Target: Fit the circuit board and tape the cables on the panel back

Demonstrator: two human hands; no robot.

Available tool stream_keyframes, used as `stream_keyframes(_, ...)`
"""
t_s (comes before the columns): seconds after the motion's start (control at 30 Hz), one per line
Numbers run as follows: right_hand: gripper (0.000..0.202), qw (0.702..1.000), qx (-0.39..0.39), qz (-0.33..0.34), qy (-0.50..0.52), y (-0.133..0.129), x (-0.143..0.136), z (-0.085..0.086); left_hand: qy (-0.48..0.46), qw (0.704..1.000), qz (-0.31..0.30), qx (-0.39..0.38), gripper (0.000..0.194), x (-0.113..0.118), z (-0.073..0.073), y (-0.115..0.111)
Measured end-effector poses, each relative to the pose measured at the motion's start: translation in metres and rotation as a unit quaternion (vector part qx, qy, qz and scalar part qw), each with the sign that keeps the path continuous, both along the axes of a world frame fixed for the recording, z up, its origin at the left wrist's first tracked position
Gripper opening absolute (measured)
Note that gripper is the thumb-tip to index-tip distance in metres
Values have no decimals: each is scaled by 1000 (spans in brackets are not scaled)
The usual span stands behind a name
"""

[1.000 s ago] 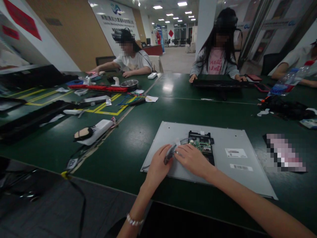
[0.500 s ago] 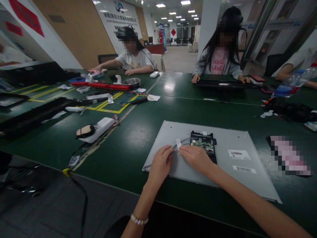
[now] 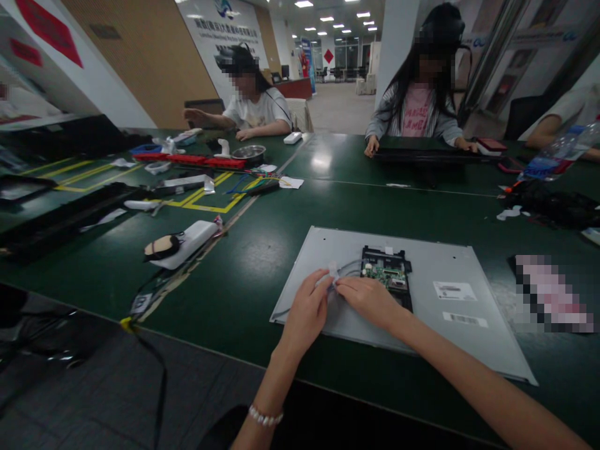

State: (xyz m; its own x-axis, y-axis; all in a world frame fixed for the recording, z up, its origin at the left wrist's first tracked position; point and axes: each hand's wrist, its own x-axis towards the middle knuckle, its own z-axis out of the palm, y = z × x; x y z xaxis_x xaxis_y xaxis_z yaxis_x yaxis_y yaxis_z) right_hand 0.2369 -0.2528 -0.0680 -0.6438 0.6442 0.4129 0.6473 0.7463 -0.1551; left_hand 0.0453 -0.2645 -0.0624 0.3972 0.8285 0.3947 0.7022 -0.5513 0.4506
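Observation:
A grey metal display panel [image 3: 435,340] lies on the table in front of me, back side up. Near its middle sits a black bracket with a green circuit board [image 3: 387,275], from which a grey cable [image 3: 349,267] runs left to my fingers. My left hand [image 3: 308,303] is closed, thumb and fingers pinching the cable where a small white strip of tape [image 3: 333,270] sits. From the right, my right hand [image 3: 368,300] pinches at the same spot, its fingertips against the tape. What lies right between the fingertips is partly hidden.
A white power strip [image 3: 190,240] with a beige-and-black item lies to the left. At right is a blurred pink phone-shaped object [image 3: 553,294], with a plastic bottle [image 3: 555,153] behind. Across the table [image 3: 253,275], one person [image 3: 422,112] holds a black panel and another person [image 3: 257,109] sits farther left.
My left fingers have moved slightly up and closer to my right fingertips; the tape strip now looks folded down around the cable. The co-worker at left has raised a hand off the table.

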Motion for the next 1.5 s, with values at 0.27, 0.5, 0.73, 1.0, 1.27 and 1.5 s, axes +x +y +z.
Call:
stream_keyframes(0.27, 19, 1000, -8, -6, -21, -1, -1, -2, 137, 990, -20, -23, 54, 5, -1, 1)
stream_keyframes(0.5, 26, 998, -9, -29, -52, -20, -11, 2, 130, 990, 0, -48, 45, 10, -1, 5)
stream_keyframes(0.73, 64, 992, -99, -62, -46, -60, -6, 17, 96, 990, 72, -68, 35, 26, 1, 8)
stream_keyframes(1.0, 60, 985, -147, -85, -35, -88, -1, 26, 104, 987, 98, -71, 38, 36, 6, 8)
stream_keyframes(1.27, 50, 925, -209, -286, 136, -110, 89, 40, 80, 991, 100, -39, 40, 35, 1, 9)
stream_keyframes(1.5, 57, 831, -196, -463, 238, -113, 188, 16, -2, 995, 94, -34, 34, 35, 3, 9)
